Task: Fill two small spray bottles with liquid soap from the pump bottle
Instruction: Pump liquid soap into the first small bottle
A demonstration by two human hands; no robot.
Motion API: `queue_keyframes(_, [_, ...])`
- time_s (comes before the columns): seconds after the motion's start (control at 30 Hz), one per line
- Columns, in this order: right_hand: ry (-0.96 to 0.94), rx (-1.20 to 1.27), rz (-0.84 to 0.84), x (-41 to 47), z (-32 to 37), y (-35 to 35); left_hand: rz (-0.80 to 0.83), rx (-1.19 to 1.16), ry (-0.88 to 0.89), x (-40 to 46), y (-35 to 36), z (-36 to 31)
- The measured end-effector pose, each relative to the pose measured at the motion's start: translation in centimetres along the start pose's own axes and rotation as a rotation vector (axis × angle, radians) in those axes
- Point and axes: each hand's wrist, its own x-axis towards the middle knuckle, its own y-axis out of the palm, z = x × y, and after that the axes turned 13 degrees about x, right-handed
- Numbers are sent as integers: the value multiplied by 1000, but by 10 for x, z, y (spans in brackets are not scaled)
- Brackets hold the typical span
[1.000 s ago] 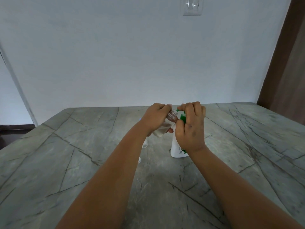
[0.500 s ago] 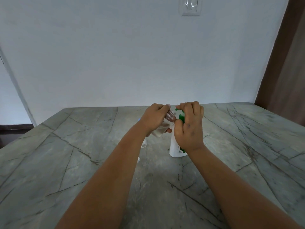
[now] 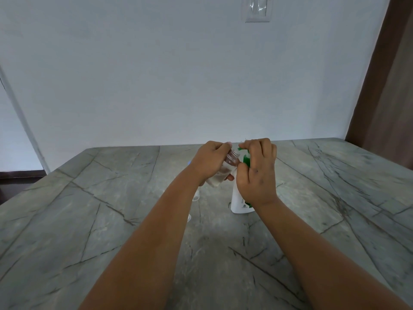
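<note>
1. Comparing with half a second ago, your hands have scarcely moved; the pump head under your right fingers sits a little higher, with more green neck showing, and the view has tipped down so the wall switch shows more fully.
2. Your left hand has its grip curled round a small spray bottle, tilted with its open threaded mouth up against the green spout; your right hand has its grip curled over the pump head of the pump bottle, which stands upright on the tabletop.
3. That small bottle is clear plastic and round; pale liquid lies in its lower part; how full it is, you cannot tell.
4. Behind your left forearm two small clear pieces rest on the tabletop, mostly hidden.
5. Your pump bottle is white with a green label and green pump; the tabletop is grey-green stone with dark veins.
</note>
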Motion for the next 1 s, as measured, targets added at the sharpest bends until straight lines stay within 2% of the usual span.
queue_keyframes(1.0, [1,-13,5,-1,-1,1,1,28,8,0,-1,0])
